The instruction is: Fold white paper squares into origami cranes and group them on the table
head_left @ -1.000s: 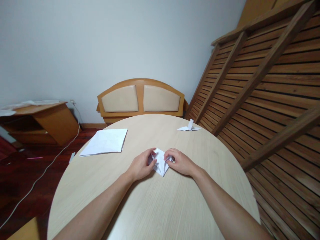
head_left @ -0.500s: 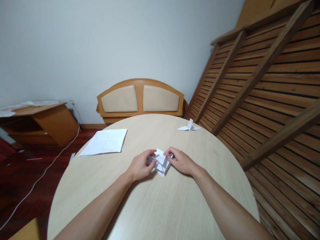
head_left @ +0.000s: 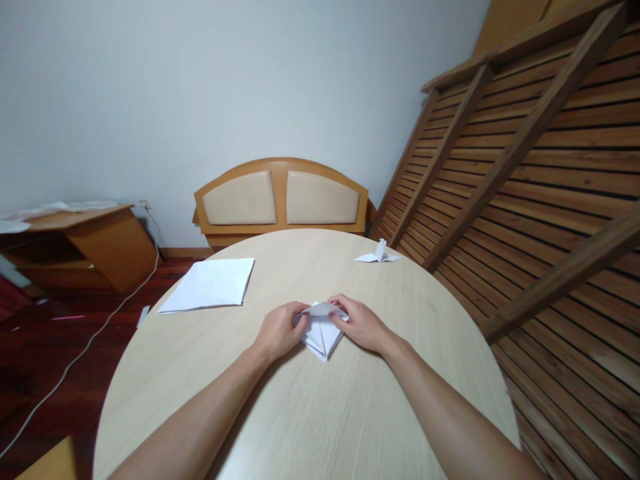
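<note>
Two-handed, pinching a folded white origami sheet [head_left: 323, 335] at the middle of the round table [head_left: 300, 427], between thumb and fingers of left hand [head_left: 281, 328] and right hand [head_left: 365, 325], at opposite edges. Farther, at left, stacked paper [head_left: 213, 283]; at right, an origami crane [head_left: 381, 253]; beyond, a padded headboard [head_left: 279, 200].

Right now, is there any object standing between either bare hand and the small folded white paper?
Nothing visible does: the left hand and the right hand both have their grip on the small folded white paper. The flat white paper stack, farther left, and the white folded-paper bird, beyond the right hand, lie apart from it.
</note>
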Demonstrator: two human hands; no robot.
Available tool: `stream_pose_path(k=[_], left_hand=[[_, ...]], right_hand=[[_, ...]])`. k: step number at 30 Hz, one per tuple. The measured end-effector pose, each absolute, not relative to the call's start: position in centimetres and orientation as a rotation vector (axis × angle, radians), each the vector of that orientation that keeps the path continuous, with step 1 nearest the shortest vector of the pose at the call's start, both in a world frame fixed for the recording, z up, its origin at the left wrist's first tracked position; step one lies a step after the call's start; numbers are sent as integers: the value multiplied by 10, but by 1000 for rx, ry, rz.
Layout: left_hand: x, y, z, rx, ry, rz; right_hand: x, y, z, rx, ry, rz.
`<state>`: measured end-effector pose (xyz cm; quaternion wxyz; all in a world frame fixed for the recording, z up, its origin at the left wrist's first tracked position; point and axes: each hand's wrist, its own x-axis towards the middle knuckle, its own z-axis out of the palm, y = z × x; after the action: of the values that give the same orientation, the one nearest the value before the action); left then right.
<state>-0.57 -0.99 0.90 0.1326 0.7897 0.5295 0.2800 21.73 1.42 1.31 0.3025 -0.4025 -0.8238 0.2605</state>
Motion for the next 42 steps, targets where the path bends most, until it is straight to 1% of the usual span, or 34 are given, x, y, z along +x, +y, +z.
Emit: stream_pose_path(k=[5, 10, 17, 21, 27, 32, 42], left_hand=[[-4, -11, 9, 2271, 1513, 822], [-4, -11, 10, 2260, 1533, 811], [-2, -11, 6, 2170, 1634, 892], [-2, -12, 5, 2151, 1505, 970], [-2, -14, 7, 2151, 1406, 980], [-3, -11, 5, 2165, 1445, 1012], [-3, -8, 1, 2061, 1527, 1071]], right_hand=[[216, 17, 10, -1096, -2255, 531], [213, 18, 7, -1186, -2236, 459], [211, 17, 8, -1285, -2191, 425], [212, 18, 7, -1313, -2164, 445], [213, 18, 8, -1282, -2119, 480], [213, 17, 9, -1336, -2105, 408], [208, 13, 15, -1310, -2152, 321]])
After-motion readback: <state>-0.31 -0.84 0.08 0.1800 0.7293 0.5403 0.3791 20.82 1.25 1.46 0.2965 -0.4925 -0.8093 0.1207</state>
